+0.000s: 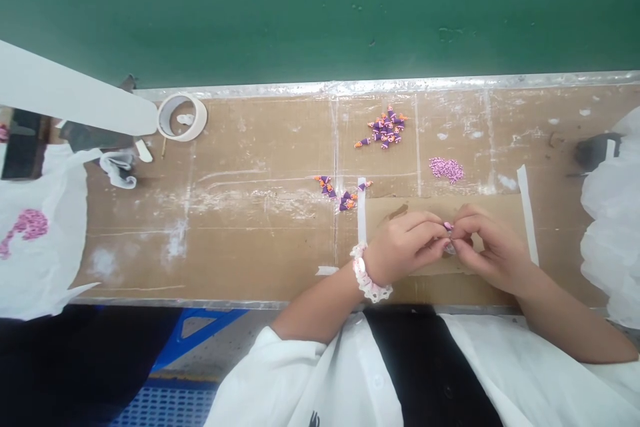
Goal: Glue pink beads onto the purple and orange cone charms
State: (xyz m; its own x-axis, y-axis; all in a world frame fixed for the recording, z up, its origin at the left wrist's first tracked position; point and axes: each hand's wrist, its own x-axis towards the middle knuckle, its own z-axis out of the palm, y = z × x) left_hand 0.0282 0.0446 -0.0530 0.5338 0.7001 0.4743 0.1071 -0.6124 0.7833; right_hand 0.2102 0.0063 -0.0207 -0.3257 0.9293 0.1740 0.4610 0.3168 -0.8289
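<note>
Small pink piece (448, 226) sits in a narrow pinch between your left hand (403, 247) and right hand (493, 250), just above the cardboard sheet (500, 213). A grey bit beside it is too small to identify. White tape strips (527, 213) run along the sheet's sides. Just beyond the sheet lie pink beads (446, 171) and purple-and-orange charms (383, 128). Well left of the sheet, white-smeared table cardboard (250, 247) stretches toward a tape roll (183, 117). The table's metal far edge (350, 85) lies beyond the sheet, and its near edge (200, 302) runs just below it.
</note>
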